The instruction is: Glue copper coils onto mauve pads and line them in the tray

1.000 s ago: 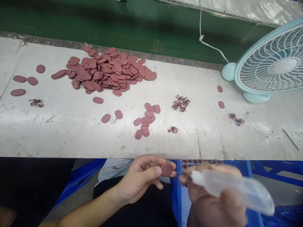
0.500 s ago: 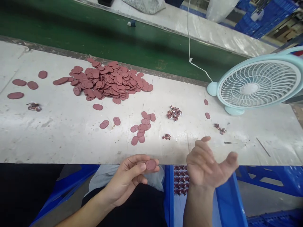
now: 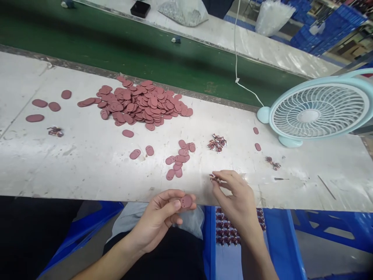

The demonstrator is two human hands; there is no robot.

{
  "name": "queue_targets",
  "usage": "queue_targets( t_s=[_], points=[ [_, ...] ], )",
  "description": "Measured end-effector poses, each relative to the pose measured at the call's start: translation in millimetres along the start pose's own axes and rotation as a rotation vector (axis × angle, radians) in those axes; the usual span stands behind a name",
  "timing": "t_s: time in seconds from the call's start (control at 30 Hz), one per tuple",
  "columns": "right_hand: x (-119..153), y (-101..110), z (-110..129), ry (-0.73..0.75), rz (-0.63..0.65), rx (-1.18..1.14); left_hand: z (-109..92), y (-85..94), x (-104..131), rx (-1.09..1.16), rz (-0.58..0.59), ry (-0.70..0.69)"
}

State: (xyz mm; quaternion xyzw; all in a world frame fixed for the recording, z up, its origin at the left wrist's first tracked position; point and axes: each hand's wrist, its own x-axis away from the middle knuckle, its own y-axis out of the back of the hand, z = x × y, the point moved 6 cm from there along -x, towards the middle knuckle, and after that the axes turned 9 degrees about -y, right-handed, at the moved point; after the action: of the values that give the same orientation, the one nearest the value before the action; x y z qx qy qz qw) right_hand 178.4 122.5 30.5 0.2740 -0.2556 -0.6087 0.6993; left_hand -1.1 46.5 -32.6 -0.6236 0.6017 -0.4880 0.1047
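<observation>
My left hand (image 3: 163, 217), near the table's front edge, pinches a flat dusky-red oval disc (image 3: 186, 201) with small holes between thumb and fingers. My right hand (image 3: 234, 194) reaches over the table. Its thumb and fingertips close round small brown-and-silver pieces (image 3: 215, 178), whose exact kind I cannot make out. Behind that hand lies a small heap of similar shiny pieces (image 3: 217, 143). A loose group of red oval discs (image 3: 180, 158) rests left of it, and a large pile of the same discs (image 3: 145, 101) stands farther back.
A pale-blue fan (image 3: 309, 116) stands at the right, its white cable (image 3: 236, 58) crossing the green strip (image 3: 204, 58). Near it lie a thin rod (image 3: 326, 187) and a small pointed tool (image 3: 281, 179). Below the edge, a blue crate (image 3: 285, 241) holds rows of small dark-red pieces (image 3: 225, 229).
My right hand has swung left and turned from open fingers to a pinch at the small shiny pieces. My left hand keeps the disc. The view has shifted slightly.
</observation>
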Motion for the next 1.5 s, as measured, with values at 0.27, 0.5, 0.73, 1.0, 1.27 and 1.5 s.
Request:
queue_targets(
  t_s=[0.27,0.5,0.73,1.0,1.27,1.5],
  points=[
    [51.3,-20.1,18.4,-0.286,0.088,-0.71,-7.5,-3.9,1.4,-0.239,0.072,-0.239],
    [51.0,-32.5,17.4,-0.394,0.219,-0.821,-3.6,-7.9,2.1,-0.302,0.142,-0.222],
    [51.9,-32.6,14.2,-0.466,0.243,-0.788,1.4,-6.5,1.1,-0.248,0.083,-0.178],
    [50.3,-26.2,13.5,-0.407,0.28,-0.774,3.3,-6.3,1.1,-0.372,0.05,-0.207],
    [51.4,-15.1,14.9,-0.319,0.256,-0.646,3.3,-13.4,2.6,-0.38,0.056,-0.188],
    [60.2,-28.1,18.0,-0.355,0.24,-0.839,5.9,-12.9,1.4,-0.397,0.033,-0.223]
  ],
)
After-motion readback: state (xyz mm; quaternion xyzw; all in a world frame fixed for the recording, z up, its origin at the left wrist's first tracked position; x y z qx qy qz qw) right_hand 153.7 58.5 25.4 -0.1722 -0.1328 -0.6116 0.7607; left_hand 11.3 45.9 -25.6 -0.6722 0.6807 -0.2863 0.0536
